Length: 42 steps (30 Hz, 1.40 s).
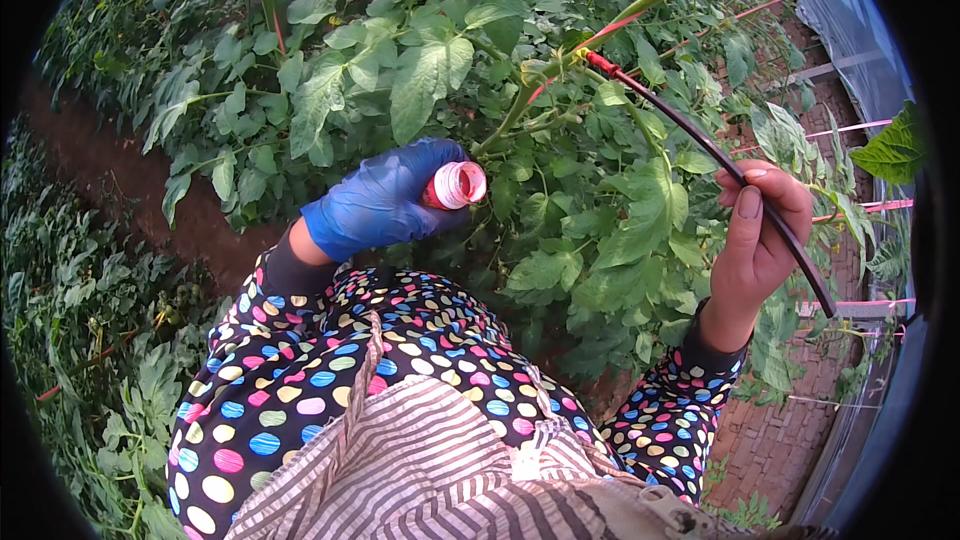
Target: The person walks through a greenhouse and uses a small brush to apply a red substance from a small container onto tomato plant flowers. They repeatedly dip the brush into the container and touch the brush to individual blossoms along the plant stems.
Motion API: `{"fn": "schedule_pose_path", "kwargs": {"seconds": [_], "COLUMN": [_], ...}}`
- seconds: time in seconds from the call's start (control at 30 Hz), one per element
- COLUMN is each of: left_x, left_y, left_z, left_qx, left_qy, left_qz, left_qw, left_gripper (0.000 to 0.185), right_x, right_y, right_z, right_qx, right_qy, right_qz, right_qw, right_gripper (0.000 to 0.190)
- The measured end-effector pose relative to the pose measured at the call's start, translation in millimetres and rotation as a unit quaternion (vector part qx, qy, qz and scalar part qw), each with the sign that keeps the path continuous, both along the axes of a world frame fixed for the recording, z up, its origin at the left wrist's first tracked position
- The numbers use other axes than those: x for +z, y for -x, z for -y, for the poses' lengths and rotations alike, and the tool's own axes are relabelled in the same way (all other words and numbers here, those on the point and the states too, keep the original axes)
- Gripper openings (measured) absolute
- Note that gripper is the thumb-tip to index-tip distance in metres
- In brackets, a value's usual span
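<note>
My left hand, in a blue disposable glove, is closed around a small uncapped bottle. Red-pink liquid coats the inside of its white mouth, which is tilted towards the right. Bare, my right hand pinches a thin dark rod between thumb and fingers. The rod's red-stained tip reaches up to a yellow tomato flower beside a thick tomato stem. Whether the tip touches the flower I cannot tell. A pink string winds along this stem.
Dense tomato foliage spreads ahead and between my hands. Bare soil runs along the left, with more tomato plants beyond it. On the right are a brick path, plastic sheeting and several taut pink strings.
</note>
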State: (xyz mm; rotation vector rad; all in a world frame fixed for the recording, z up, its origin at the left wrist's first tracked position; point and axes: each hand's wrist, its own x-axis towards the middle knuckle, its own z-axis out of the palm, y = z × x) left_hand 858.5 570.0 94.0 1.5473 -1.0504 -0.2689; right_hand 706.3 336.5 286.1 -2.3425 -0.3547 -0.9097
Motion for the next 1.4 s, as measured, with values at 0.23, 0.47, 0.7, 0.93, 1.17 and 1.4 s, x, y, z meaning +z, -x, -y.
{"fn": "schedule_pose_path", "kwargs": {"seconds": [0.23, 0.47, 0.7, 0.93, 1.17, 1.4], "left_x": [-2.8, -3.2, 9.7, 6.5, 16.5, 17.3], "left_y": [-2.0, -0.6, -3.4, -2.8, -4.4, -22.0], "left_z": [2.6, 0.0, 4.3, 17.1, 10.0, 8.2], "left_qx": [-0.003, 0.002, -0.036, -0.064, -0.087, -0.146], "left_qy": [-0.006, -0.043, -0.062, -0.025, -0.056, -0.053], "left_qz": [-0.009, -0.006, -0.03, 0.02, -0.006, 0.004], "left_qw": [1.0, 0.999, 0.997, 0.997, 0.995, 0.988], "left_gripper": [0.045, 0.049, 0.048, 0.046, 0.048, 0.052], "right_x": [0.1, 0.6, 6.9, 30.1, 49.2, 59.8], "right_y": [0.1, 2.4, 13.2, 27.0, 29.8, 17.6], "right_z": [2.3, -3.4, 1.4, 2.2, -2.1, -16.1], "right_qx": [-0.016, -0.027, -0.024, -0.022, -0.093, -0.119], "right_qy": [0.016, 0.034, 0.005, 0.013, 0.041, 0.053], "right_qz": [0.007, 0.016, 0.076, 0.155, 0.261, 0.285], "right_qw": [1.0, 0.999, 0.997, 0.988, 0.96, 0.95], "right_gripper": [0.016, 0.016, 0.017, 0.019, 0.019, 0.019]}}
